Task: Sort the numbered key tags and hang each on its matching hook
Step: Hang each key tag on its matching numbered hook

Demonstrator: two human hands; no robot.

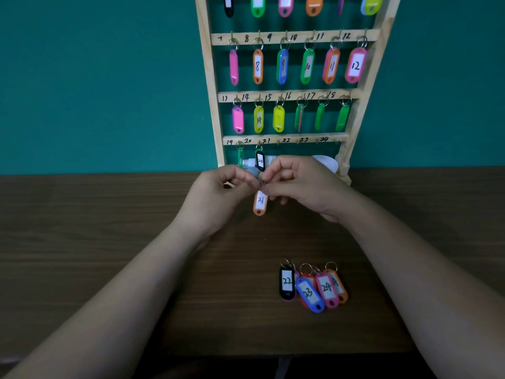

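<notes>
One orange tag 21 [260, 202] pinched between left hand [218, 188] and right hand [303, 184], three readable tags [310, 292] lying on table [109, 214]

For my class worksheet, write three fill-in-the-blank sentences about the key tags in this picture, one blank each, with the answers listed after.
The left hand and right hand together hold the orange tag numbered ____.
The black tag hanging on the bottom rail of the rack reads ____.
On the table, the blue tag reads ____.
Missing words: 21; 20; 23.
</notes>
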